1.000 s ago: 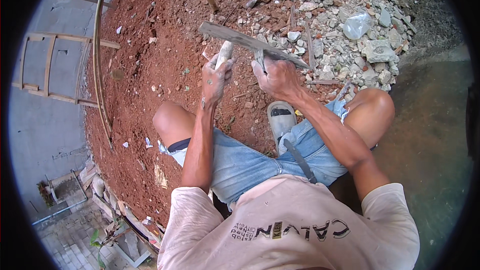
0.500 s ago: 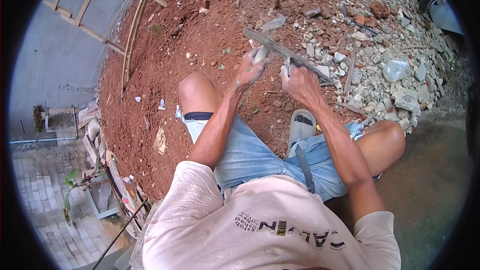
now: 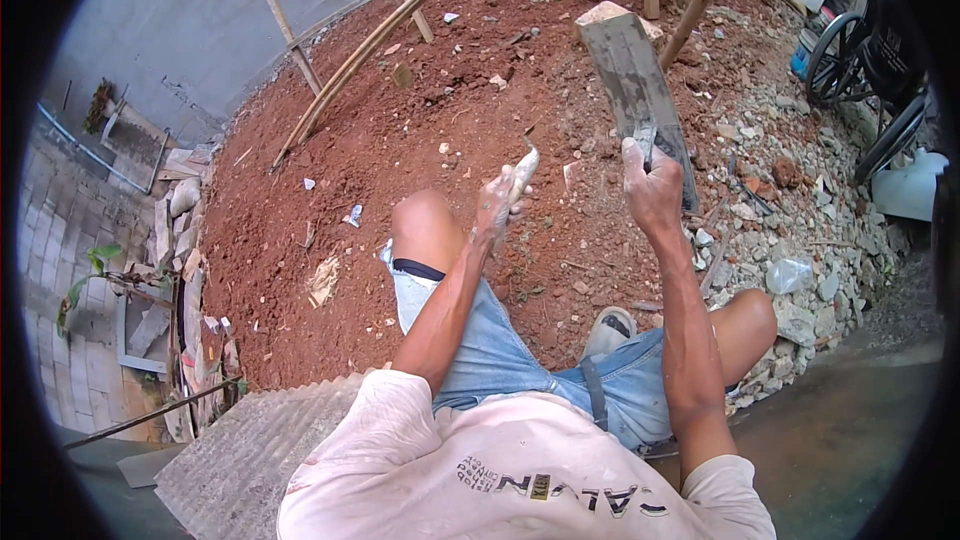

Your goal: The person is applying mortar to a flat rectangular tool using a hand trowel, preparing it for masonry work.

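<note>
My right hand (image 3: 655, 188) is closed round the handle of a long, flat plastering trowel (image 3: 632, 75), which is held out over the red soil. Grey, cement-like residue coats its rectangular plate. My left hand (image 3: 497, 208) grips a pale, crusted handle of what looks like a small trowel (image 3: 524, 170). A thin bent metal end shows above that handle; its blade cannot be made out. The two tools are apart, with my left hand above the soil near my bent left knee (image 3: 428, 225).
Red soil (image 3: 370, 190) slopes ahead, with broken rubble (image 3: 800, 325) to the right. Bamboo poles (image 3: 400, 15) and a wooden ladder-like frame (image 3: 290, 25) stand at the far left. Far right are a spoked wheel (image 3: 838, 58) and a whitish container (image 3: 910, 185). A corrugated sheet (image 3: 250, 460) lies at my left.
My hands have moved apart. The plastering trowel, edge-on near my left hand before, has swung away to the right with its face showing. The view has turned, revealing the wheel.
</note>
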Motion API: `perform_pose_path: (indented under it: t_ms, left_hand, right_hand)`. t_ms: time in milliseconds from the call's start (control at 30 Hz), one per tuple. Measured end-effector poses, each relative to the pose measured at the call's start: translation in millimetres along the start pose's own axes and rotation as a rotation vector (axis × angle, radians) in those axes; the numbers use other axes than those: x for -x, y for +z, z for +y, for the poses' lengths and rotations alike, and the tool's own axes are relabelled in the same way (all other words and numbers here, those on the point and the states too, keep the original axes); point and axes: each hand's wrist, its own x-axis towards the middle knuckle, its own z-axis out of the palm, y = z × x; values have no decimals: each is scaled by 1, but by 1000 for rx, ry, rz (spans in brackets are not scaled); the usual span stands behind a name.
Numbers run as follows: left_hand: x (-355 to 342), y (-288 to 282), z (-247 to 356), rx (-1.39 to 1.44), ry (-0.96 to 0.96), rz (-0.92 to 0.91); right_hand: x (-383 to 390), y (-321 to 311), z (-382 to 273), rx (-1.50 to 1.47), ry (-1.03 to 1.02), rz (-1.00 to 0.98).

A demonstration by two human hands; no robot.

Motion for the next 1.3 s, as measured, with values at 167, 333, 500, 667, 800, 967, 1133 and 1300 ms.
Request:
perform_pose_path:
  t_ms: [167,333,500,667,800,967,1133,1300]
  left_hand:
    - [16,-31,7,184,114,155]
    - [47,-35,31,281,170,256]
    - [56,-45,24,207,91,225]
    - [49,-48,14,296,125,168]
    - [46,-52,19,335,112,152]
    - [47,-73,12,280,72,165]
    - [47,-89,3,218,37,180]
    - [41,-98,0,94,-31,256]
  right_hand:
    - [-23,13,-45,-170,3,32]
    - [-34,40,-80,-190,-37,-36]
    - [-32,75,-80,-242,-7,-78]
    - [-28,118,-33,-229,59,-126]
    - [-26,135,-23,-287,260,-170]
    - [-8,113,-33,-574,440,-320]
    - [2,95,-3,-790,550,-304]
    - [-4,99,27,-974,589,-216]
